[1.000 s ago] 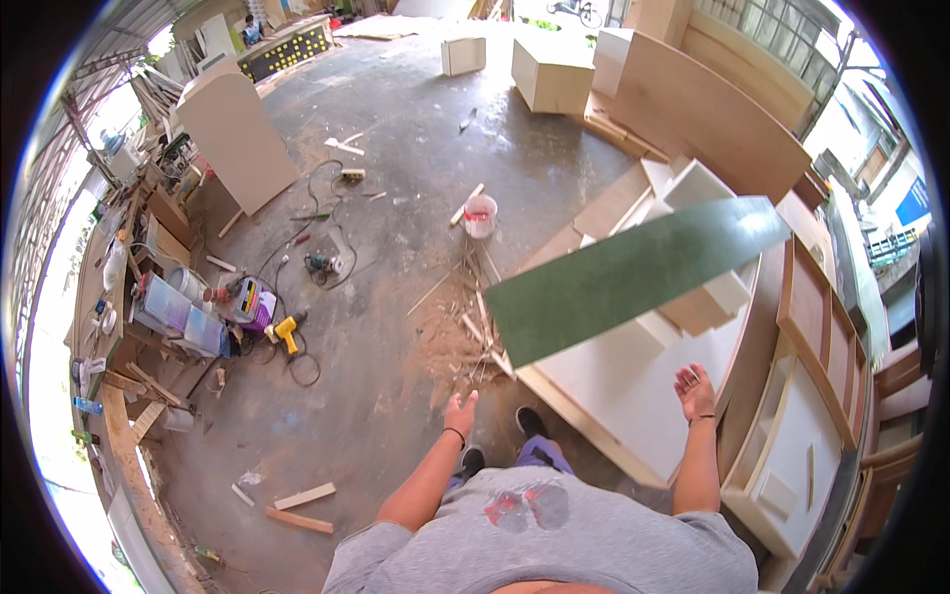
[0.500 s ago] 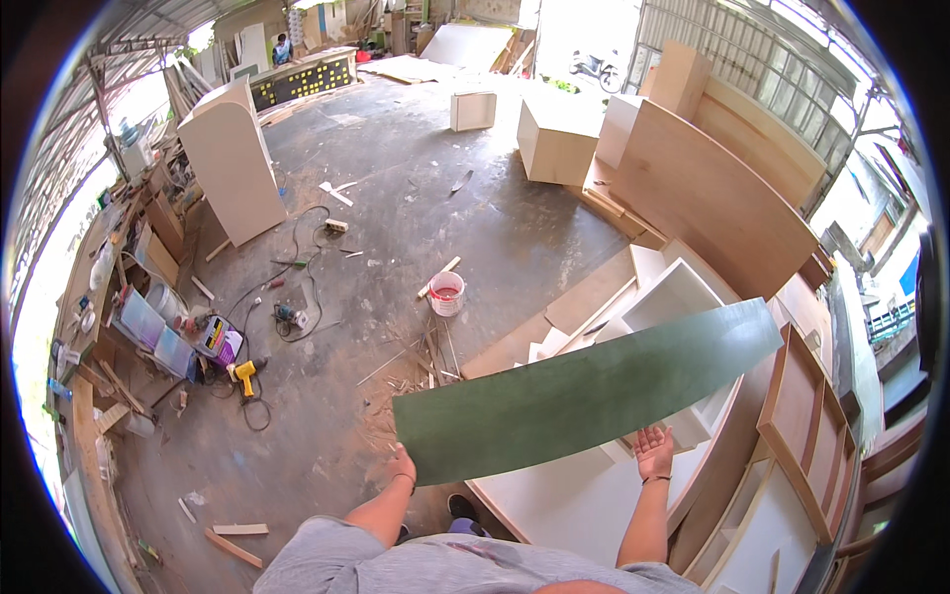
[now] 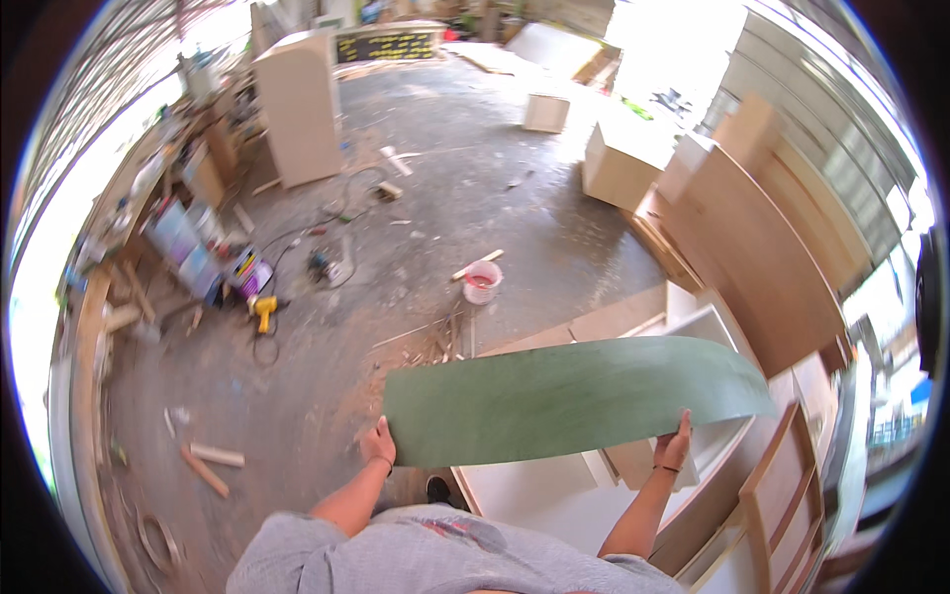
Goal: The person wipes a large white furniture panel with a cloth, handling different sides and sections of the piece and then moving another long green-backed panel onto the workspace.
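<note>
A long green sheet [image 3: 534, 406], thin and slightly bowed, stretches across in front of me. My left hand [image 3: 377, 443] is closed on its left edge near the lower corner. Along the lower edge, toward the right end, my right hand [image 3: 674, 449] grips the sheet; part of its fingers is hidden. Under the sheet's right half lies a large white cabinet carcass [image 3: 539, 500] with compartments, partly covered from view.
A pinkish bucket [image 3: 482, 284] stands on the floor beyond the sheet, near wood scraps. Leftward lie a yellow power tool [image 3: 264, 311] and cables. A wooden frame [image 3: 782, 495] is close on the right; a large brown panel [image 3: 757, 252] leans farther back.
The sheet's right end has come down and nearer, so it lies more level across the view. My right hand, earlier open with its palm up, has closed on the lower edge. The view has shifted.
</note>
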`<state>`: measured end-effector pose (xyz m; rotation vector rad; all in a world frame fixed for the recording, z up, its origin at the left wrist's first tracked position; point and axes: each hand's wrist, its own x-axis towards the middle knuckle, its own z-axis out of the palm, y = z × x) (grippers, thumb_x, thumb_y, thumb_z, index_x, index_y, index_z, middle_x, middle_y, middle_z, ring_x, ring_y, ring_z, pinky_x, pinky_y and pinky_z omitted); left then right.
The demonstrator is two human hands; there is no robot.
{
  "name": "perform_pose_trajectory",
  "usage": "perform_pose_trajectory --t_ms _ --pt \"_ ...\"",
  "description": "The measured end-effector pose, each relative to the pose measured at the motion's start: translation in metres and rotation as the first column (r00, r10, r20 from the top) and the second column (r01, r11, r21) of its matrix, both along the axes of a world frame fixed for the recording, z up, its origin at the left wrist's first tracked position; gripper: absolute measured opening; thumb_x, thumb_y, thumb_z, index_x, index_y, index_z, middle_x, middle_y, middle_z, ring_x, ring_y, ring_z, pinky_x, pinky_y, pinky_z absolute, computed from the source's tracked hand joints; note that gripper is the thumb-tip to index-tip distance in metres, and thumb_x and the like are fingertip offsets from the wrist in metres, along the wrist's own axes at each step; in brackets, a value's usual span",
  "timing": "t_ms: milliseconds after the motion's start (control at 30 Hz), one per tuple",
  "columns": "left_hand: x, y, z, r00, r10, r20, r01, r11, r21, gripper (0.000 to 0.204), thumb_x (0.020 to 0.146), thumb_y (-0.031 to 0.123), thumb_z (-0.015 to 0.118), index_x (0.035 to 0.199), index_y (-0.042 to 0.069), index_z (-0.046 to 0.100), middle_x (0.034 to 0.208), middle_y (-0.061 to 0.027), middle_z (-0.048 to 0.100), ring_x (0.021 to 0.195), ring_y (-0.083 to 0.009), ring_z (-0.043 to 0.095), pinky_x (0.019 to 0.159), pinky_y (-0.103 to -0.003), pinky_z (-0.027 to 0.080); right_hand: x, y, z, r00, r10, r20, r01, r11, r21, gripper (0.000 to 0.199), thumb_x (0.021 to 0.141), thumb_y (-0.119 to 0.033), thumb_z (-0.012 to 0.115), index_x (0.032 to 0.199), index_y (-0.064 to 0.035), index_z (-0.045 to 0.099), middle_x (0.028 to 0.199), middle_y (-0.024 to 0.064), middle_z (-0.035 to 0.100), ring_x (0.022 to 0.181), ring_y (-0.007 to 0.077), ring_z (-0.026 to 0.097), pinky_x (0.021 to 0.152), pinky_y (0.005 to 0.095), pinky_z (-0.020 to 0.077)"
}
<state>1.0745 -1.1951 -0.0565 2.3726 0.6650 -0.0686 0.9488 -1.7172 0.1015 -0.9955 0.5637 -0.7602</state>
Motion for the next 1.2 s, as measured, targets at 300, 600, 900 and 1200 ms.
perform_pose_trajectory --t_ms 300,600,900,1200 --pt "-0.083 0.137 -0.01 0.97 0.242 0.007 -0.239 0.96 -0.148 0.06 0.093 0.048 0.028 0.088 0.002 0.066 0.091 -0.0241 0.062 0.091 -0.043 0.057 0.083 -0.05 0.042 0.07 0.153 0.079 0.98 0.17 0.107 -0.151 0.974 -0.169 0.052 0.09 -0.032 0.056 0.124 0.0056 0.045 0.124 0.016 0.05 0.112 0.0272 0.049 0.094 0.0379 0.0397" --pt "-0.317 0.259 -0.039 0.616 0.787 0.033 -0.767 0.609 -0.202 0.061 0.093 0.049 0.031 0.081 0.0 0.066 0.085 -0.0255 0.061 0.086 -0.0439 0.058 0.077 -0.05 0.044 0.102 0.393 0.13 0.761 0.646 0.057 -0.639 0.762 -0.106 0.059 0.092 -0.042 0.048 0.129 0.0038 0.042 0.13 0.0135 0.047 0.116 0.0265 0.046 0.098 0.0375 0.0347" --pt "-0.555 0.358 -0.024 0.005 0.995 0.1 -0.96 0.033 -0.277 0.057 0.093 0.047 0.039 0.085 -0.005 0.063 0.075 -0.027 0.059 0.071 -0.0408 0.058 0.066 -0.046 0.042 0.092 0.714 0.092 0.053 0.987 0.149 -0.999 0.054 -0.003 0.031 0.095 -0.029 0.049 0.11 -0.0036 0.058 0.102 0.0045 0.064 0.09 0.0165 0.061 0.075 0.0284 0.0497" --pt "-0.687 0.378 -0.041 -0.51 0.823 0.248 -0.806 -0.358 -0.471 0.047 0.095 0.034 0.043 0.102 -0.008 0.062 0.087 -0.0146 0.066 0.078 -0.0203 0.059 0.072 -0.035 0.045 -0.007 0.994 0.072 -0.409 0.878 0.249 -0.893 -0.441 0.089 0.034 0.093 -0.025 0.05 0.117 -0.0011 0.052 0.111 0.0079 0.06 0.1 0.0209 0.058 0.084 0.0348 0.0466"
